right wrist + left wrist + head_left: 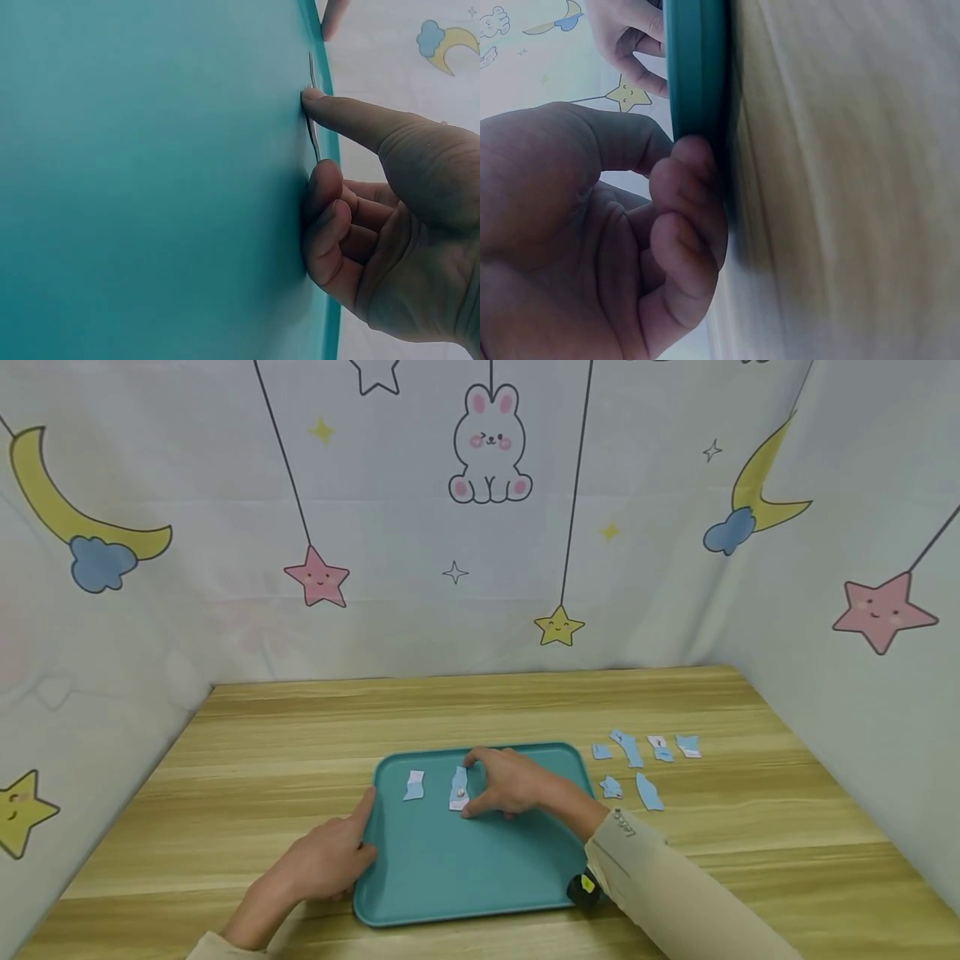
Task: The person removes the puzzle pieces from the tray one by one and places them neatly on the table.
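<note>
A teal tray (450, 877) lies on the wooden table. My left hand (330, 860) holds its left rim, with thumb and curled fingers against the edge in the left wrist view. Over the upper middle of the tray, my right hand (513, 781) holds a torn blue-and-white paper piece (458, 781) between thumb and a finger, one at each end. That piece lies low at the tray surface and bears a small round pale mark. To its left, a smaller torn paper piece (414, 786) with a pinkish-white top rests flat on the tray, apart from it.
Right of the tray, several torn paper pieces lie on the wooden table (750, 827), among them a long blue strip (648, 792) and a small blue scrap (602, 751). A dark round object (581, 891) sits by the right sleeve at the tray's lower right corner. Printed curtains enclose the table.
</note>
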Tool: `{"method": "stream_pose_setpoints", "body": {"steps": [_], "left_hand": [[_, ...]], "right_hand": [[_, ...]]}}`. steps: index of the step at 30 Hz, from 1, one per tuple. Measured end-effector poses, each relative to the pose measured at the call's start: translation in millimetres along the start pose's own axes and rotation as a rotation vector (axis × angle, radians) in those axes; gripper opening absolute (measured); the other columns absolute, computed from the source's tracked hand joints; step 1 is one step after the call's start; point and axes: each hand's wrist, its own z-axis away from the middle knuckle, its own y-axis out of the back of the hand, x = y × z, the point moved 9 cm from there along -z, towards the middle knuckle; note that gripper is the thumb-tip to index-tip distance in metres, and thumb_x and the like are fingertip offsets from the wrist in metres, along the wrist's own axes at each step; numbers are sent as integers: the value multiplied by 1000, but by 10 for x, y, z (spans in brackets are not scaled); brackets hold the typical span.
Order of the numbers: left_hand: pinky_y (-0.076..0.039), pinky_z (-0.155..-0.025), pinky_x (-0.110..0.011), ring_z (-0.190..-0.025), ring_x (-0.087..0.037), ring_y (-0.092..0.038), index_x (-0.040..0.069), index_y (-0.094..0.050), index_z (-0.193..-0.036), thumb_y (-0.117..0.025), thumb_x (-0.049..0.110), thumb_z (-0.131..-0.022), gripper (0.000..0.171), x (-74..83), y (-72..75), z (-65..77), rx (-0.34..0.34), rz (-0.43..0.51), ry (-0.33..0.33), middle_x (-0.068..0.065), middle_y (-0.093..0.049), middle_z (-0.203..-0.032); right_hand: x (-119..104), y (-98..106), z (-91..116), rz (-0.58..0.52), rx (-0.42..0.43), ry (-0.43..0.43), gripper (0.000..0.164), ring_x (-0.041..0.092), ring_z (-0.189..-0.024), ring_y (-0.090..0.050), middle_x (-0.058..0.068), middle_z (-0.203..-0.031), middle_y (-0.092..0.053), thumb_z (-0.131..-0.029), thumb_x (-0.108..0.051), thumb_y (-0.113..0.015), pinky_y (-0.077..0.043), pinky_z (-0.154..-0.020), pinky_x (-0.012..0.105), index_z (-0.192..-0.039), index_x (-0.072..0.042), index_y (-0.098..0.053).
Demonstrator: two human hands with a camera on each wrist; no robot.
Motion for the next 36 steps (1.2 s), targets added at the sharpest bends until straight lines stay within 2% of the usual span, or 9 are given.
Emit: {"method": "stream_pose_setpoints", "body": {"steps": [24,36], "left_hand": [[-43,-47,-32,-41,-19,-56,-10,-11,-165,-54,6,-97,82,14,1,-8,19,-8,-16,-5,-58,-54],[-43,-48,-32,-43,-20,-57,-9,-11,-166,-54,6,-98,81,2,-5,-1,5,-8,7,-7,-59,-55]], "right_hand": [[-28,6,10,8,-9,51,73,14,-41,-52,-2,-51,-49,-90,-31,-85,-42,-52,28,-150,-7,-51],[-34,35,35,-18,-4,80,73,14,-41,-53,-2,-53,-52,-90,-29,-85,-42,-51,28,-150,-5,-51]]}}
